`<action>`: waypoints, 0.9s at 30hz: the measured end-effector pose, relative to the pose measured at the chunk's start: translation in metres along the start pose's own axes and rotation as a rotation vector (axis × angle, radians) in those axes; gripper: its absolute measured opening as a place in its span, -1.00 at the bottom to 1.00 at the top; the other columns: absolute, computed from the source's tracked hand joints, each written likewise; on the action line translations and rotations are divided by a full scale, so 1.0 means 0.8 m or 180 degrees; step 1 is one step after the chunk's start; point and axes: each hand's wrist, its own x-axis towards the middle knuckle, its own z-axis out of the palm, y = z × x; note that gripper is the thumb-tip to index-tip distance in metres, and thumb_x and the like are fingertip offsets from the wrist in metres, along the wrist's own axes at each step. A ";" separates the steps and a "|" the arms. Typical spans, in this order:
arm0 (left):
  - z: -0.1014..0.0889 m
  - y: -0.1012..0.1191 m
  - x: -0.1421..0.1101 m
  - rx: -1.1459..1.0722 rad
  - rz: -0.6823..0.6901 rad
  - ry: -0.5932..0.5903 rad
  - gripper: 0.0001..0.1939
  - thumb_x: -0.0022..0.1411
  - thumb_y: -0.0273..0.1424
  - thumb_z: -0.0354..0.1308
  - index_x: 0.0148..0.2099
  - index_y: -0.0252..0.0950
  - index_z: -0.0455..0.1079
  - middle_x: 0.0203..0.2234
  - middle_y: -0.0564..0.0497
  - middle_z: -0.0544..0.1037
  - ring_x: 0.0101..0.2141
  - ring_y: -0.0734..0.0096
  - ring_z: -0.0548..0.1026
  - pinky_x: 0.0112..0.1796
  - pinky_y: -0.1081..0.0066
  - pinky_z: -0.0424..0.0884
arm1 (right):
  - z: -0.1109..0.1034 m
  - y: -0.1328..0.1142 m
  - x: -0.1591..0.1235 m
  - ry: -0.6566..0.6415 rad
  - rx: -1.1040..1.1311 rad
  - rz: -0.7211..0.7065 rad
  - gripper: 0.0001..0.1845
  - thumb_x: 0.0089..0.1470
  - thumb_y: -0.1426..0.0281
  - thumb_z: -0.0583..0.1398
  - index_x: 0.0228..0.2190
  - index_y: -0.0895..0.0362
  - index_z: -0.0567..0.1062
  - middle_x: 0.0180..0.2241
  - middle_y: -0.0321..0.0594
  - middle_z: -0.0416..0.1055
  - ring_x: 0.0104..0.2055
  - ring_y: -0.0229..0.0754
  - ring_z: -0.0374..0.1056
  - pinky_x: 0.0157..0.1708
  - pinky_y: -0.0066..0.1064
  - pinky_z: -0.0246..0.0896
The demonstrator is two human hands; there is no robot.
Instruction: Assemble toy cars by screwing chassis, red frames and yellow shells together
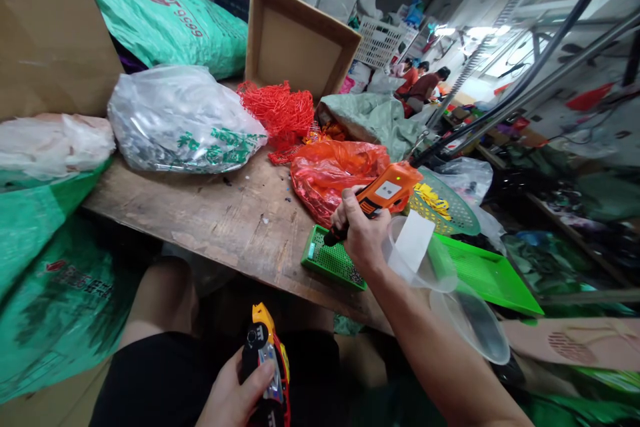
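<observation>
My right hand (pixel 361 233) is closed around an orange electric screwdriver (pixel 381 197) hung from a black cable; its tip points down at a small green perforated tray (pixel 330 259) on the wooden table's (pixel 220 220) front edge. My left hand (pixel 239 392) is low over my lap, wrapped round a toy car (pixel 267 360) in black, yellow and red, with the thumb across its side.
A clear plastic cup (pixel 425 260) and a clear bowl (pixel 475 323) sit by my right wrist, beside a green flat tray (pixel 487 273). Behind are an orange-red bag (pixel 333 173), red netting (pixel 277 110), a clear bag (pixel 180 120), cardboard boxes (pixel 295 40) and green sacks (pixel 155 10). People work far back (pixel 425 83).
</observation>
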 end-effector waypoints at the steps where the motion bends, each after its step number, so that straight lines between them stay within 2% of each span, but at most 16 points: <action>1: 0.000 0.000 0.000 -0.0013 0.0004 0.0000 -0.46 -0.18 -0.06 0.54 -0.23 -0.31 0.56 -0.40 -0.10 0.61 -0.24 0.01 0.58 -0.18 0.17 0.50 | 0.000 0.001 0.000 -0.0001 0.0038 0.0012 -0.69 0.09 0.23 0.37 -0.35 0.05 0.35 -0.68 -0.57 0.17 -0.73 -0.40 0.10 -0.74 -0.52 0.10; 9: -0.004 -0.004 0.001 0.0039 0.0003 -0.0017 -0.43 -0.15 -0.03 0.52 -0.18 -0.31 0.57 -0.39 -0.11 0.62 -0.25 0.02 0.57 -0.19 0.19 0.49 | -0.002 0.007 -0.001 -0.0012 0.0181 0.0092 -0.72 0.09 0.28 0.38 -0.34 0.06 0.37 -0.68 -0.57 0.19 -0.72 -0.40 0.13 -0.73 -0.53 0.11; 18: -0.007 -0.008 0.004 0.0141 0.0044 0.0018 -0.38 -0.18 0.01 0.51 -0.18 -0.34 0.58 -0.36 -0.15 0.63 -0.23 -0.01 0.57 -0.17 0.17 0.50 | 0.000 0.005 -0.002 0.0039 0.0073 0.0113 -0.66 0.06 0.22 0.40 -0.34 0.05 0.34 -0.68 -0.58 0.17 -0.73 -0.41 0.11 -0.74 -0.54 0.10; 27: -0.010 -0.012 0.006 0.0096 0.0021 -0.0058 -0.38 -0.19 0.00 0.52 -0.18 -0.35 0.58 -0.38 -0.15 0.62 -0.24 0.00 0.57 -0.15 0.16 0.49 | -0.003 0.007 -0.001 0.0010 0.0146 0.0028 -0.71 0.08 0.28 0.38 -0.34 0.06 0.36 -0.68 -0.57 0.21 -0.73 -0.41 0.12 -0.72 -0.53 0.11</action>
